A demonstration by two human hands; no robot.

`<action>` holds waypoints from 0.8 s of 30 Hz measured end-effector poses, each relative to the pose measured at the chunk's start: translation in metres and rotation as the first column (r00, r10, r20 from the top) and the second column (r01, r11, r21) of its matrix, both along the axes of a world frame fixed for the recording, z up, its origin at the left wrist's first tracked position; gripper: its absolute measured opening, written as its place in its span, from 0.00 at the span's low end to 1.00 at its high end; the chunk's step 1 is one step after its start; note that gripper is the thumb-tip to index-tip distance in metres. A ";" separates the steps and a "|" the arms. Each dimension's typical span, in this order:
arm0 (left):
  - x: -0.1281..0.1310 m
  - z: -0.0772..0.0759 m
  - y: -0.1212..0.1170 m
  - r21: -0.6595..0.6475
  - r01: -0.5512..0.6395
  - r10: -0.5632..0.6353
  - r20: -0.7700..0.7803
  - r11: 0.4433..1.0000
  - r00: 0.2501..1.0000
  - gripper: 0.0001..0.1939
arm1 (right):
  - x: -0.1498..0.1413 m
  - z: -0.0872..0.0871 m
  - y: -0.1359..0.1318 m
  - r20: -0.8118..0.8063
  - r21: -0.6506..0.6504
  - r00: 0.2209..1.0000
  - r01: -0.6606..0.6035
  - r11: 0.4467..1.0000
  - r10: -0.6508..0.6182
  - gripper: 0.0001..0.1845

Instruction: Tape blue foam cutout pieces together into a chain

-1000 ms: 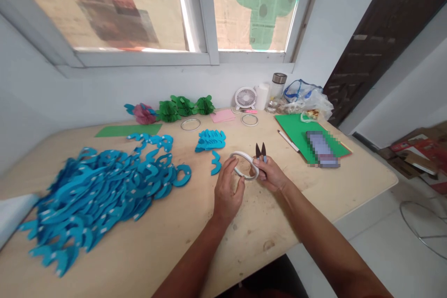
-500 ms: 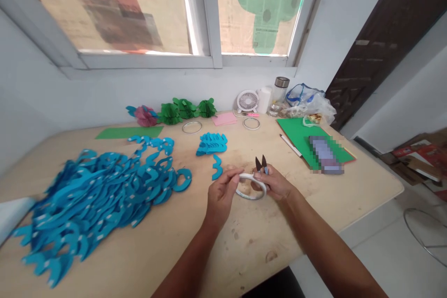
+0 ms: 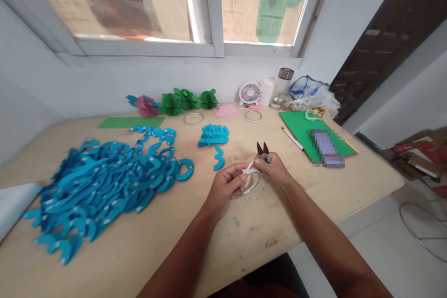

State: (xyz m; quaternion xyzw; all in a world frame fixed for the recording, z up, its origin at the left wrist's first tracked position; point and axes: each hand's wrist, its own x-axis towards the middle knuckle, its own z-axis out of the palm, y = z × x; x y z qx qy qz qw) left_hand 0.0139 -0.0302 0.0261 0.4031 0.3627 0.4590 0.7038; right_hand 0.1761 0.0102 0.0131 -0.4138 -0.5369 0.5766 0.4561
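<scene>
My left hand (image 3: 228,185) is closed around a roll of white tape (image 3: 252,188), which hangs as a thin ring below the fingers. A short strip of tape (image 3: 249,166) runs from the roll up to my right hand (image 3: 274,167). That hand pinches the strip's end and also keeps hold of small dark-bladed snips (image 3: 263,150), blades pointing up and slightly apart. Just beyond my left hand lies a wavy blue paper piece (image 3: 219,158). Behind it sits a small stack of blue paper pieces (image 3: 213,135).
A large heap of blue paper curls with white tabs (image 3: 104,186) covers the table's left. Two tape rings (image 3: 193,118), pink paper (image 3: 226,111), a fan (image 3: 249,93) and a bottle (image 3: 282,88) stand at the back. A phone (image 3: 327,147) rests on green card (image 3: 300,125) at right.
My left hand has shifted its grip on the tape roll, and a strip now stretches between both hands. The snips stay in my right hand. The camera view has tilted slightly down.
</scene>
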 end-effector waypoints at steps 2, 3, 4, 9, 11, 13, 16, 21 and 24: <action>0.000 0.000 0.000 -0.001 -0.049 0.049 0.012 0.999 0.999 0.17 | 0.002 -0.001 0.002 -0.053 0.002 0.998 0.047 0.999 -0.047 0.22; 0.001 0.000 0.001 0.003 -0.078 0.078 0.014 0.997 0.997 0.17 | 0.003 -0.001 0.003 -0.074 0.008 0.995 0.071 0.997 -0.071 0.22; 0.001 0.000 0.001 0.007 -0.107 0.107 0.014 0.994 0.994 0.16 | 0.003 -0.001 0.004 -0.085 0.017 0.992 0.093 0.995 -0.092 0.22; 0.003 0.002 0.000 0.038 -0.225 0.226 -0.026 0.974 0.974 0.19 | 0.002 0.002 0.002 0.022 0.115 0.997 0.068 0.991 -0.071 0.25; 0.003 0.003 -0.001 0.050 -0.282 0.285 -0.047 0.958 0.957 0.20 | 0.000 0.004 0.000 0.107 0.148 0.994 0.022 0.989 -0.038 0.27; 0.003 0.003 0.000 0.066 -0.332 0.336 -0.065 0.941 0.939 0.21 | -0.003 0.006 -0.002 0.195 0.172 0.981 -0.017 0.985 -0.017 0.27; 0.002 0.000 0.000 0.110 -0.362 0.372 -0.092 0.926 0.924 0.20 | -0.005 0.007 -0.005 0.292 0.204 0.957 -0.055 0.977 -0.007 0.26; 0.001 -0.003 0.000 0.193 -0.363 0.391 -0.138 0.912 0.910 0.19 | -0.008 0.008 -0.007 0.377 0.249 0.926 -0.099 0.963 -0.002 0.24; 0.001 -0.003 0.000 0.242 -0.358 0.403 -0.171 0.902 0.899 0.16 | -0.008 0.010 -0.007 0.408 0.280 0.913 -0.108 0.954 -0.016 0.22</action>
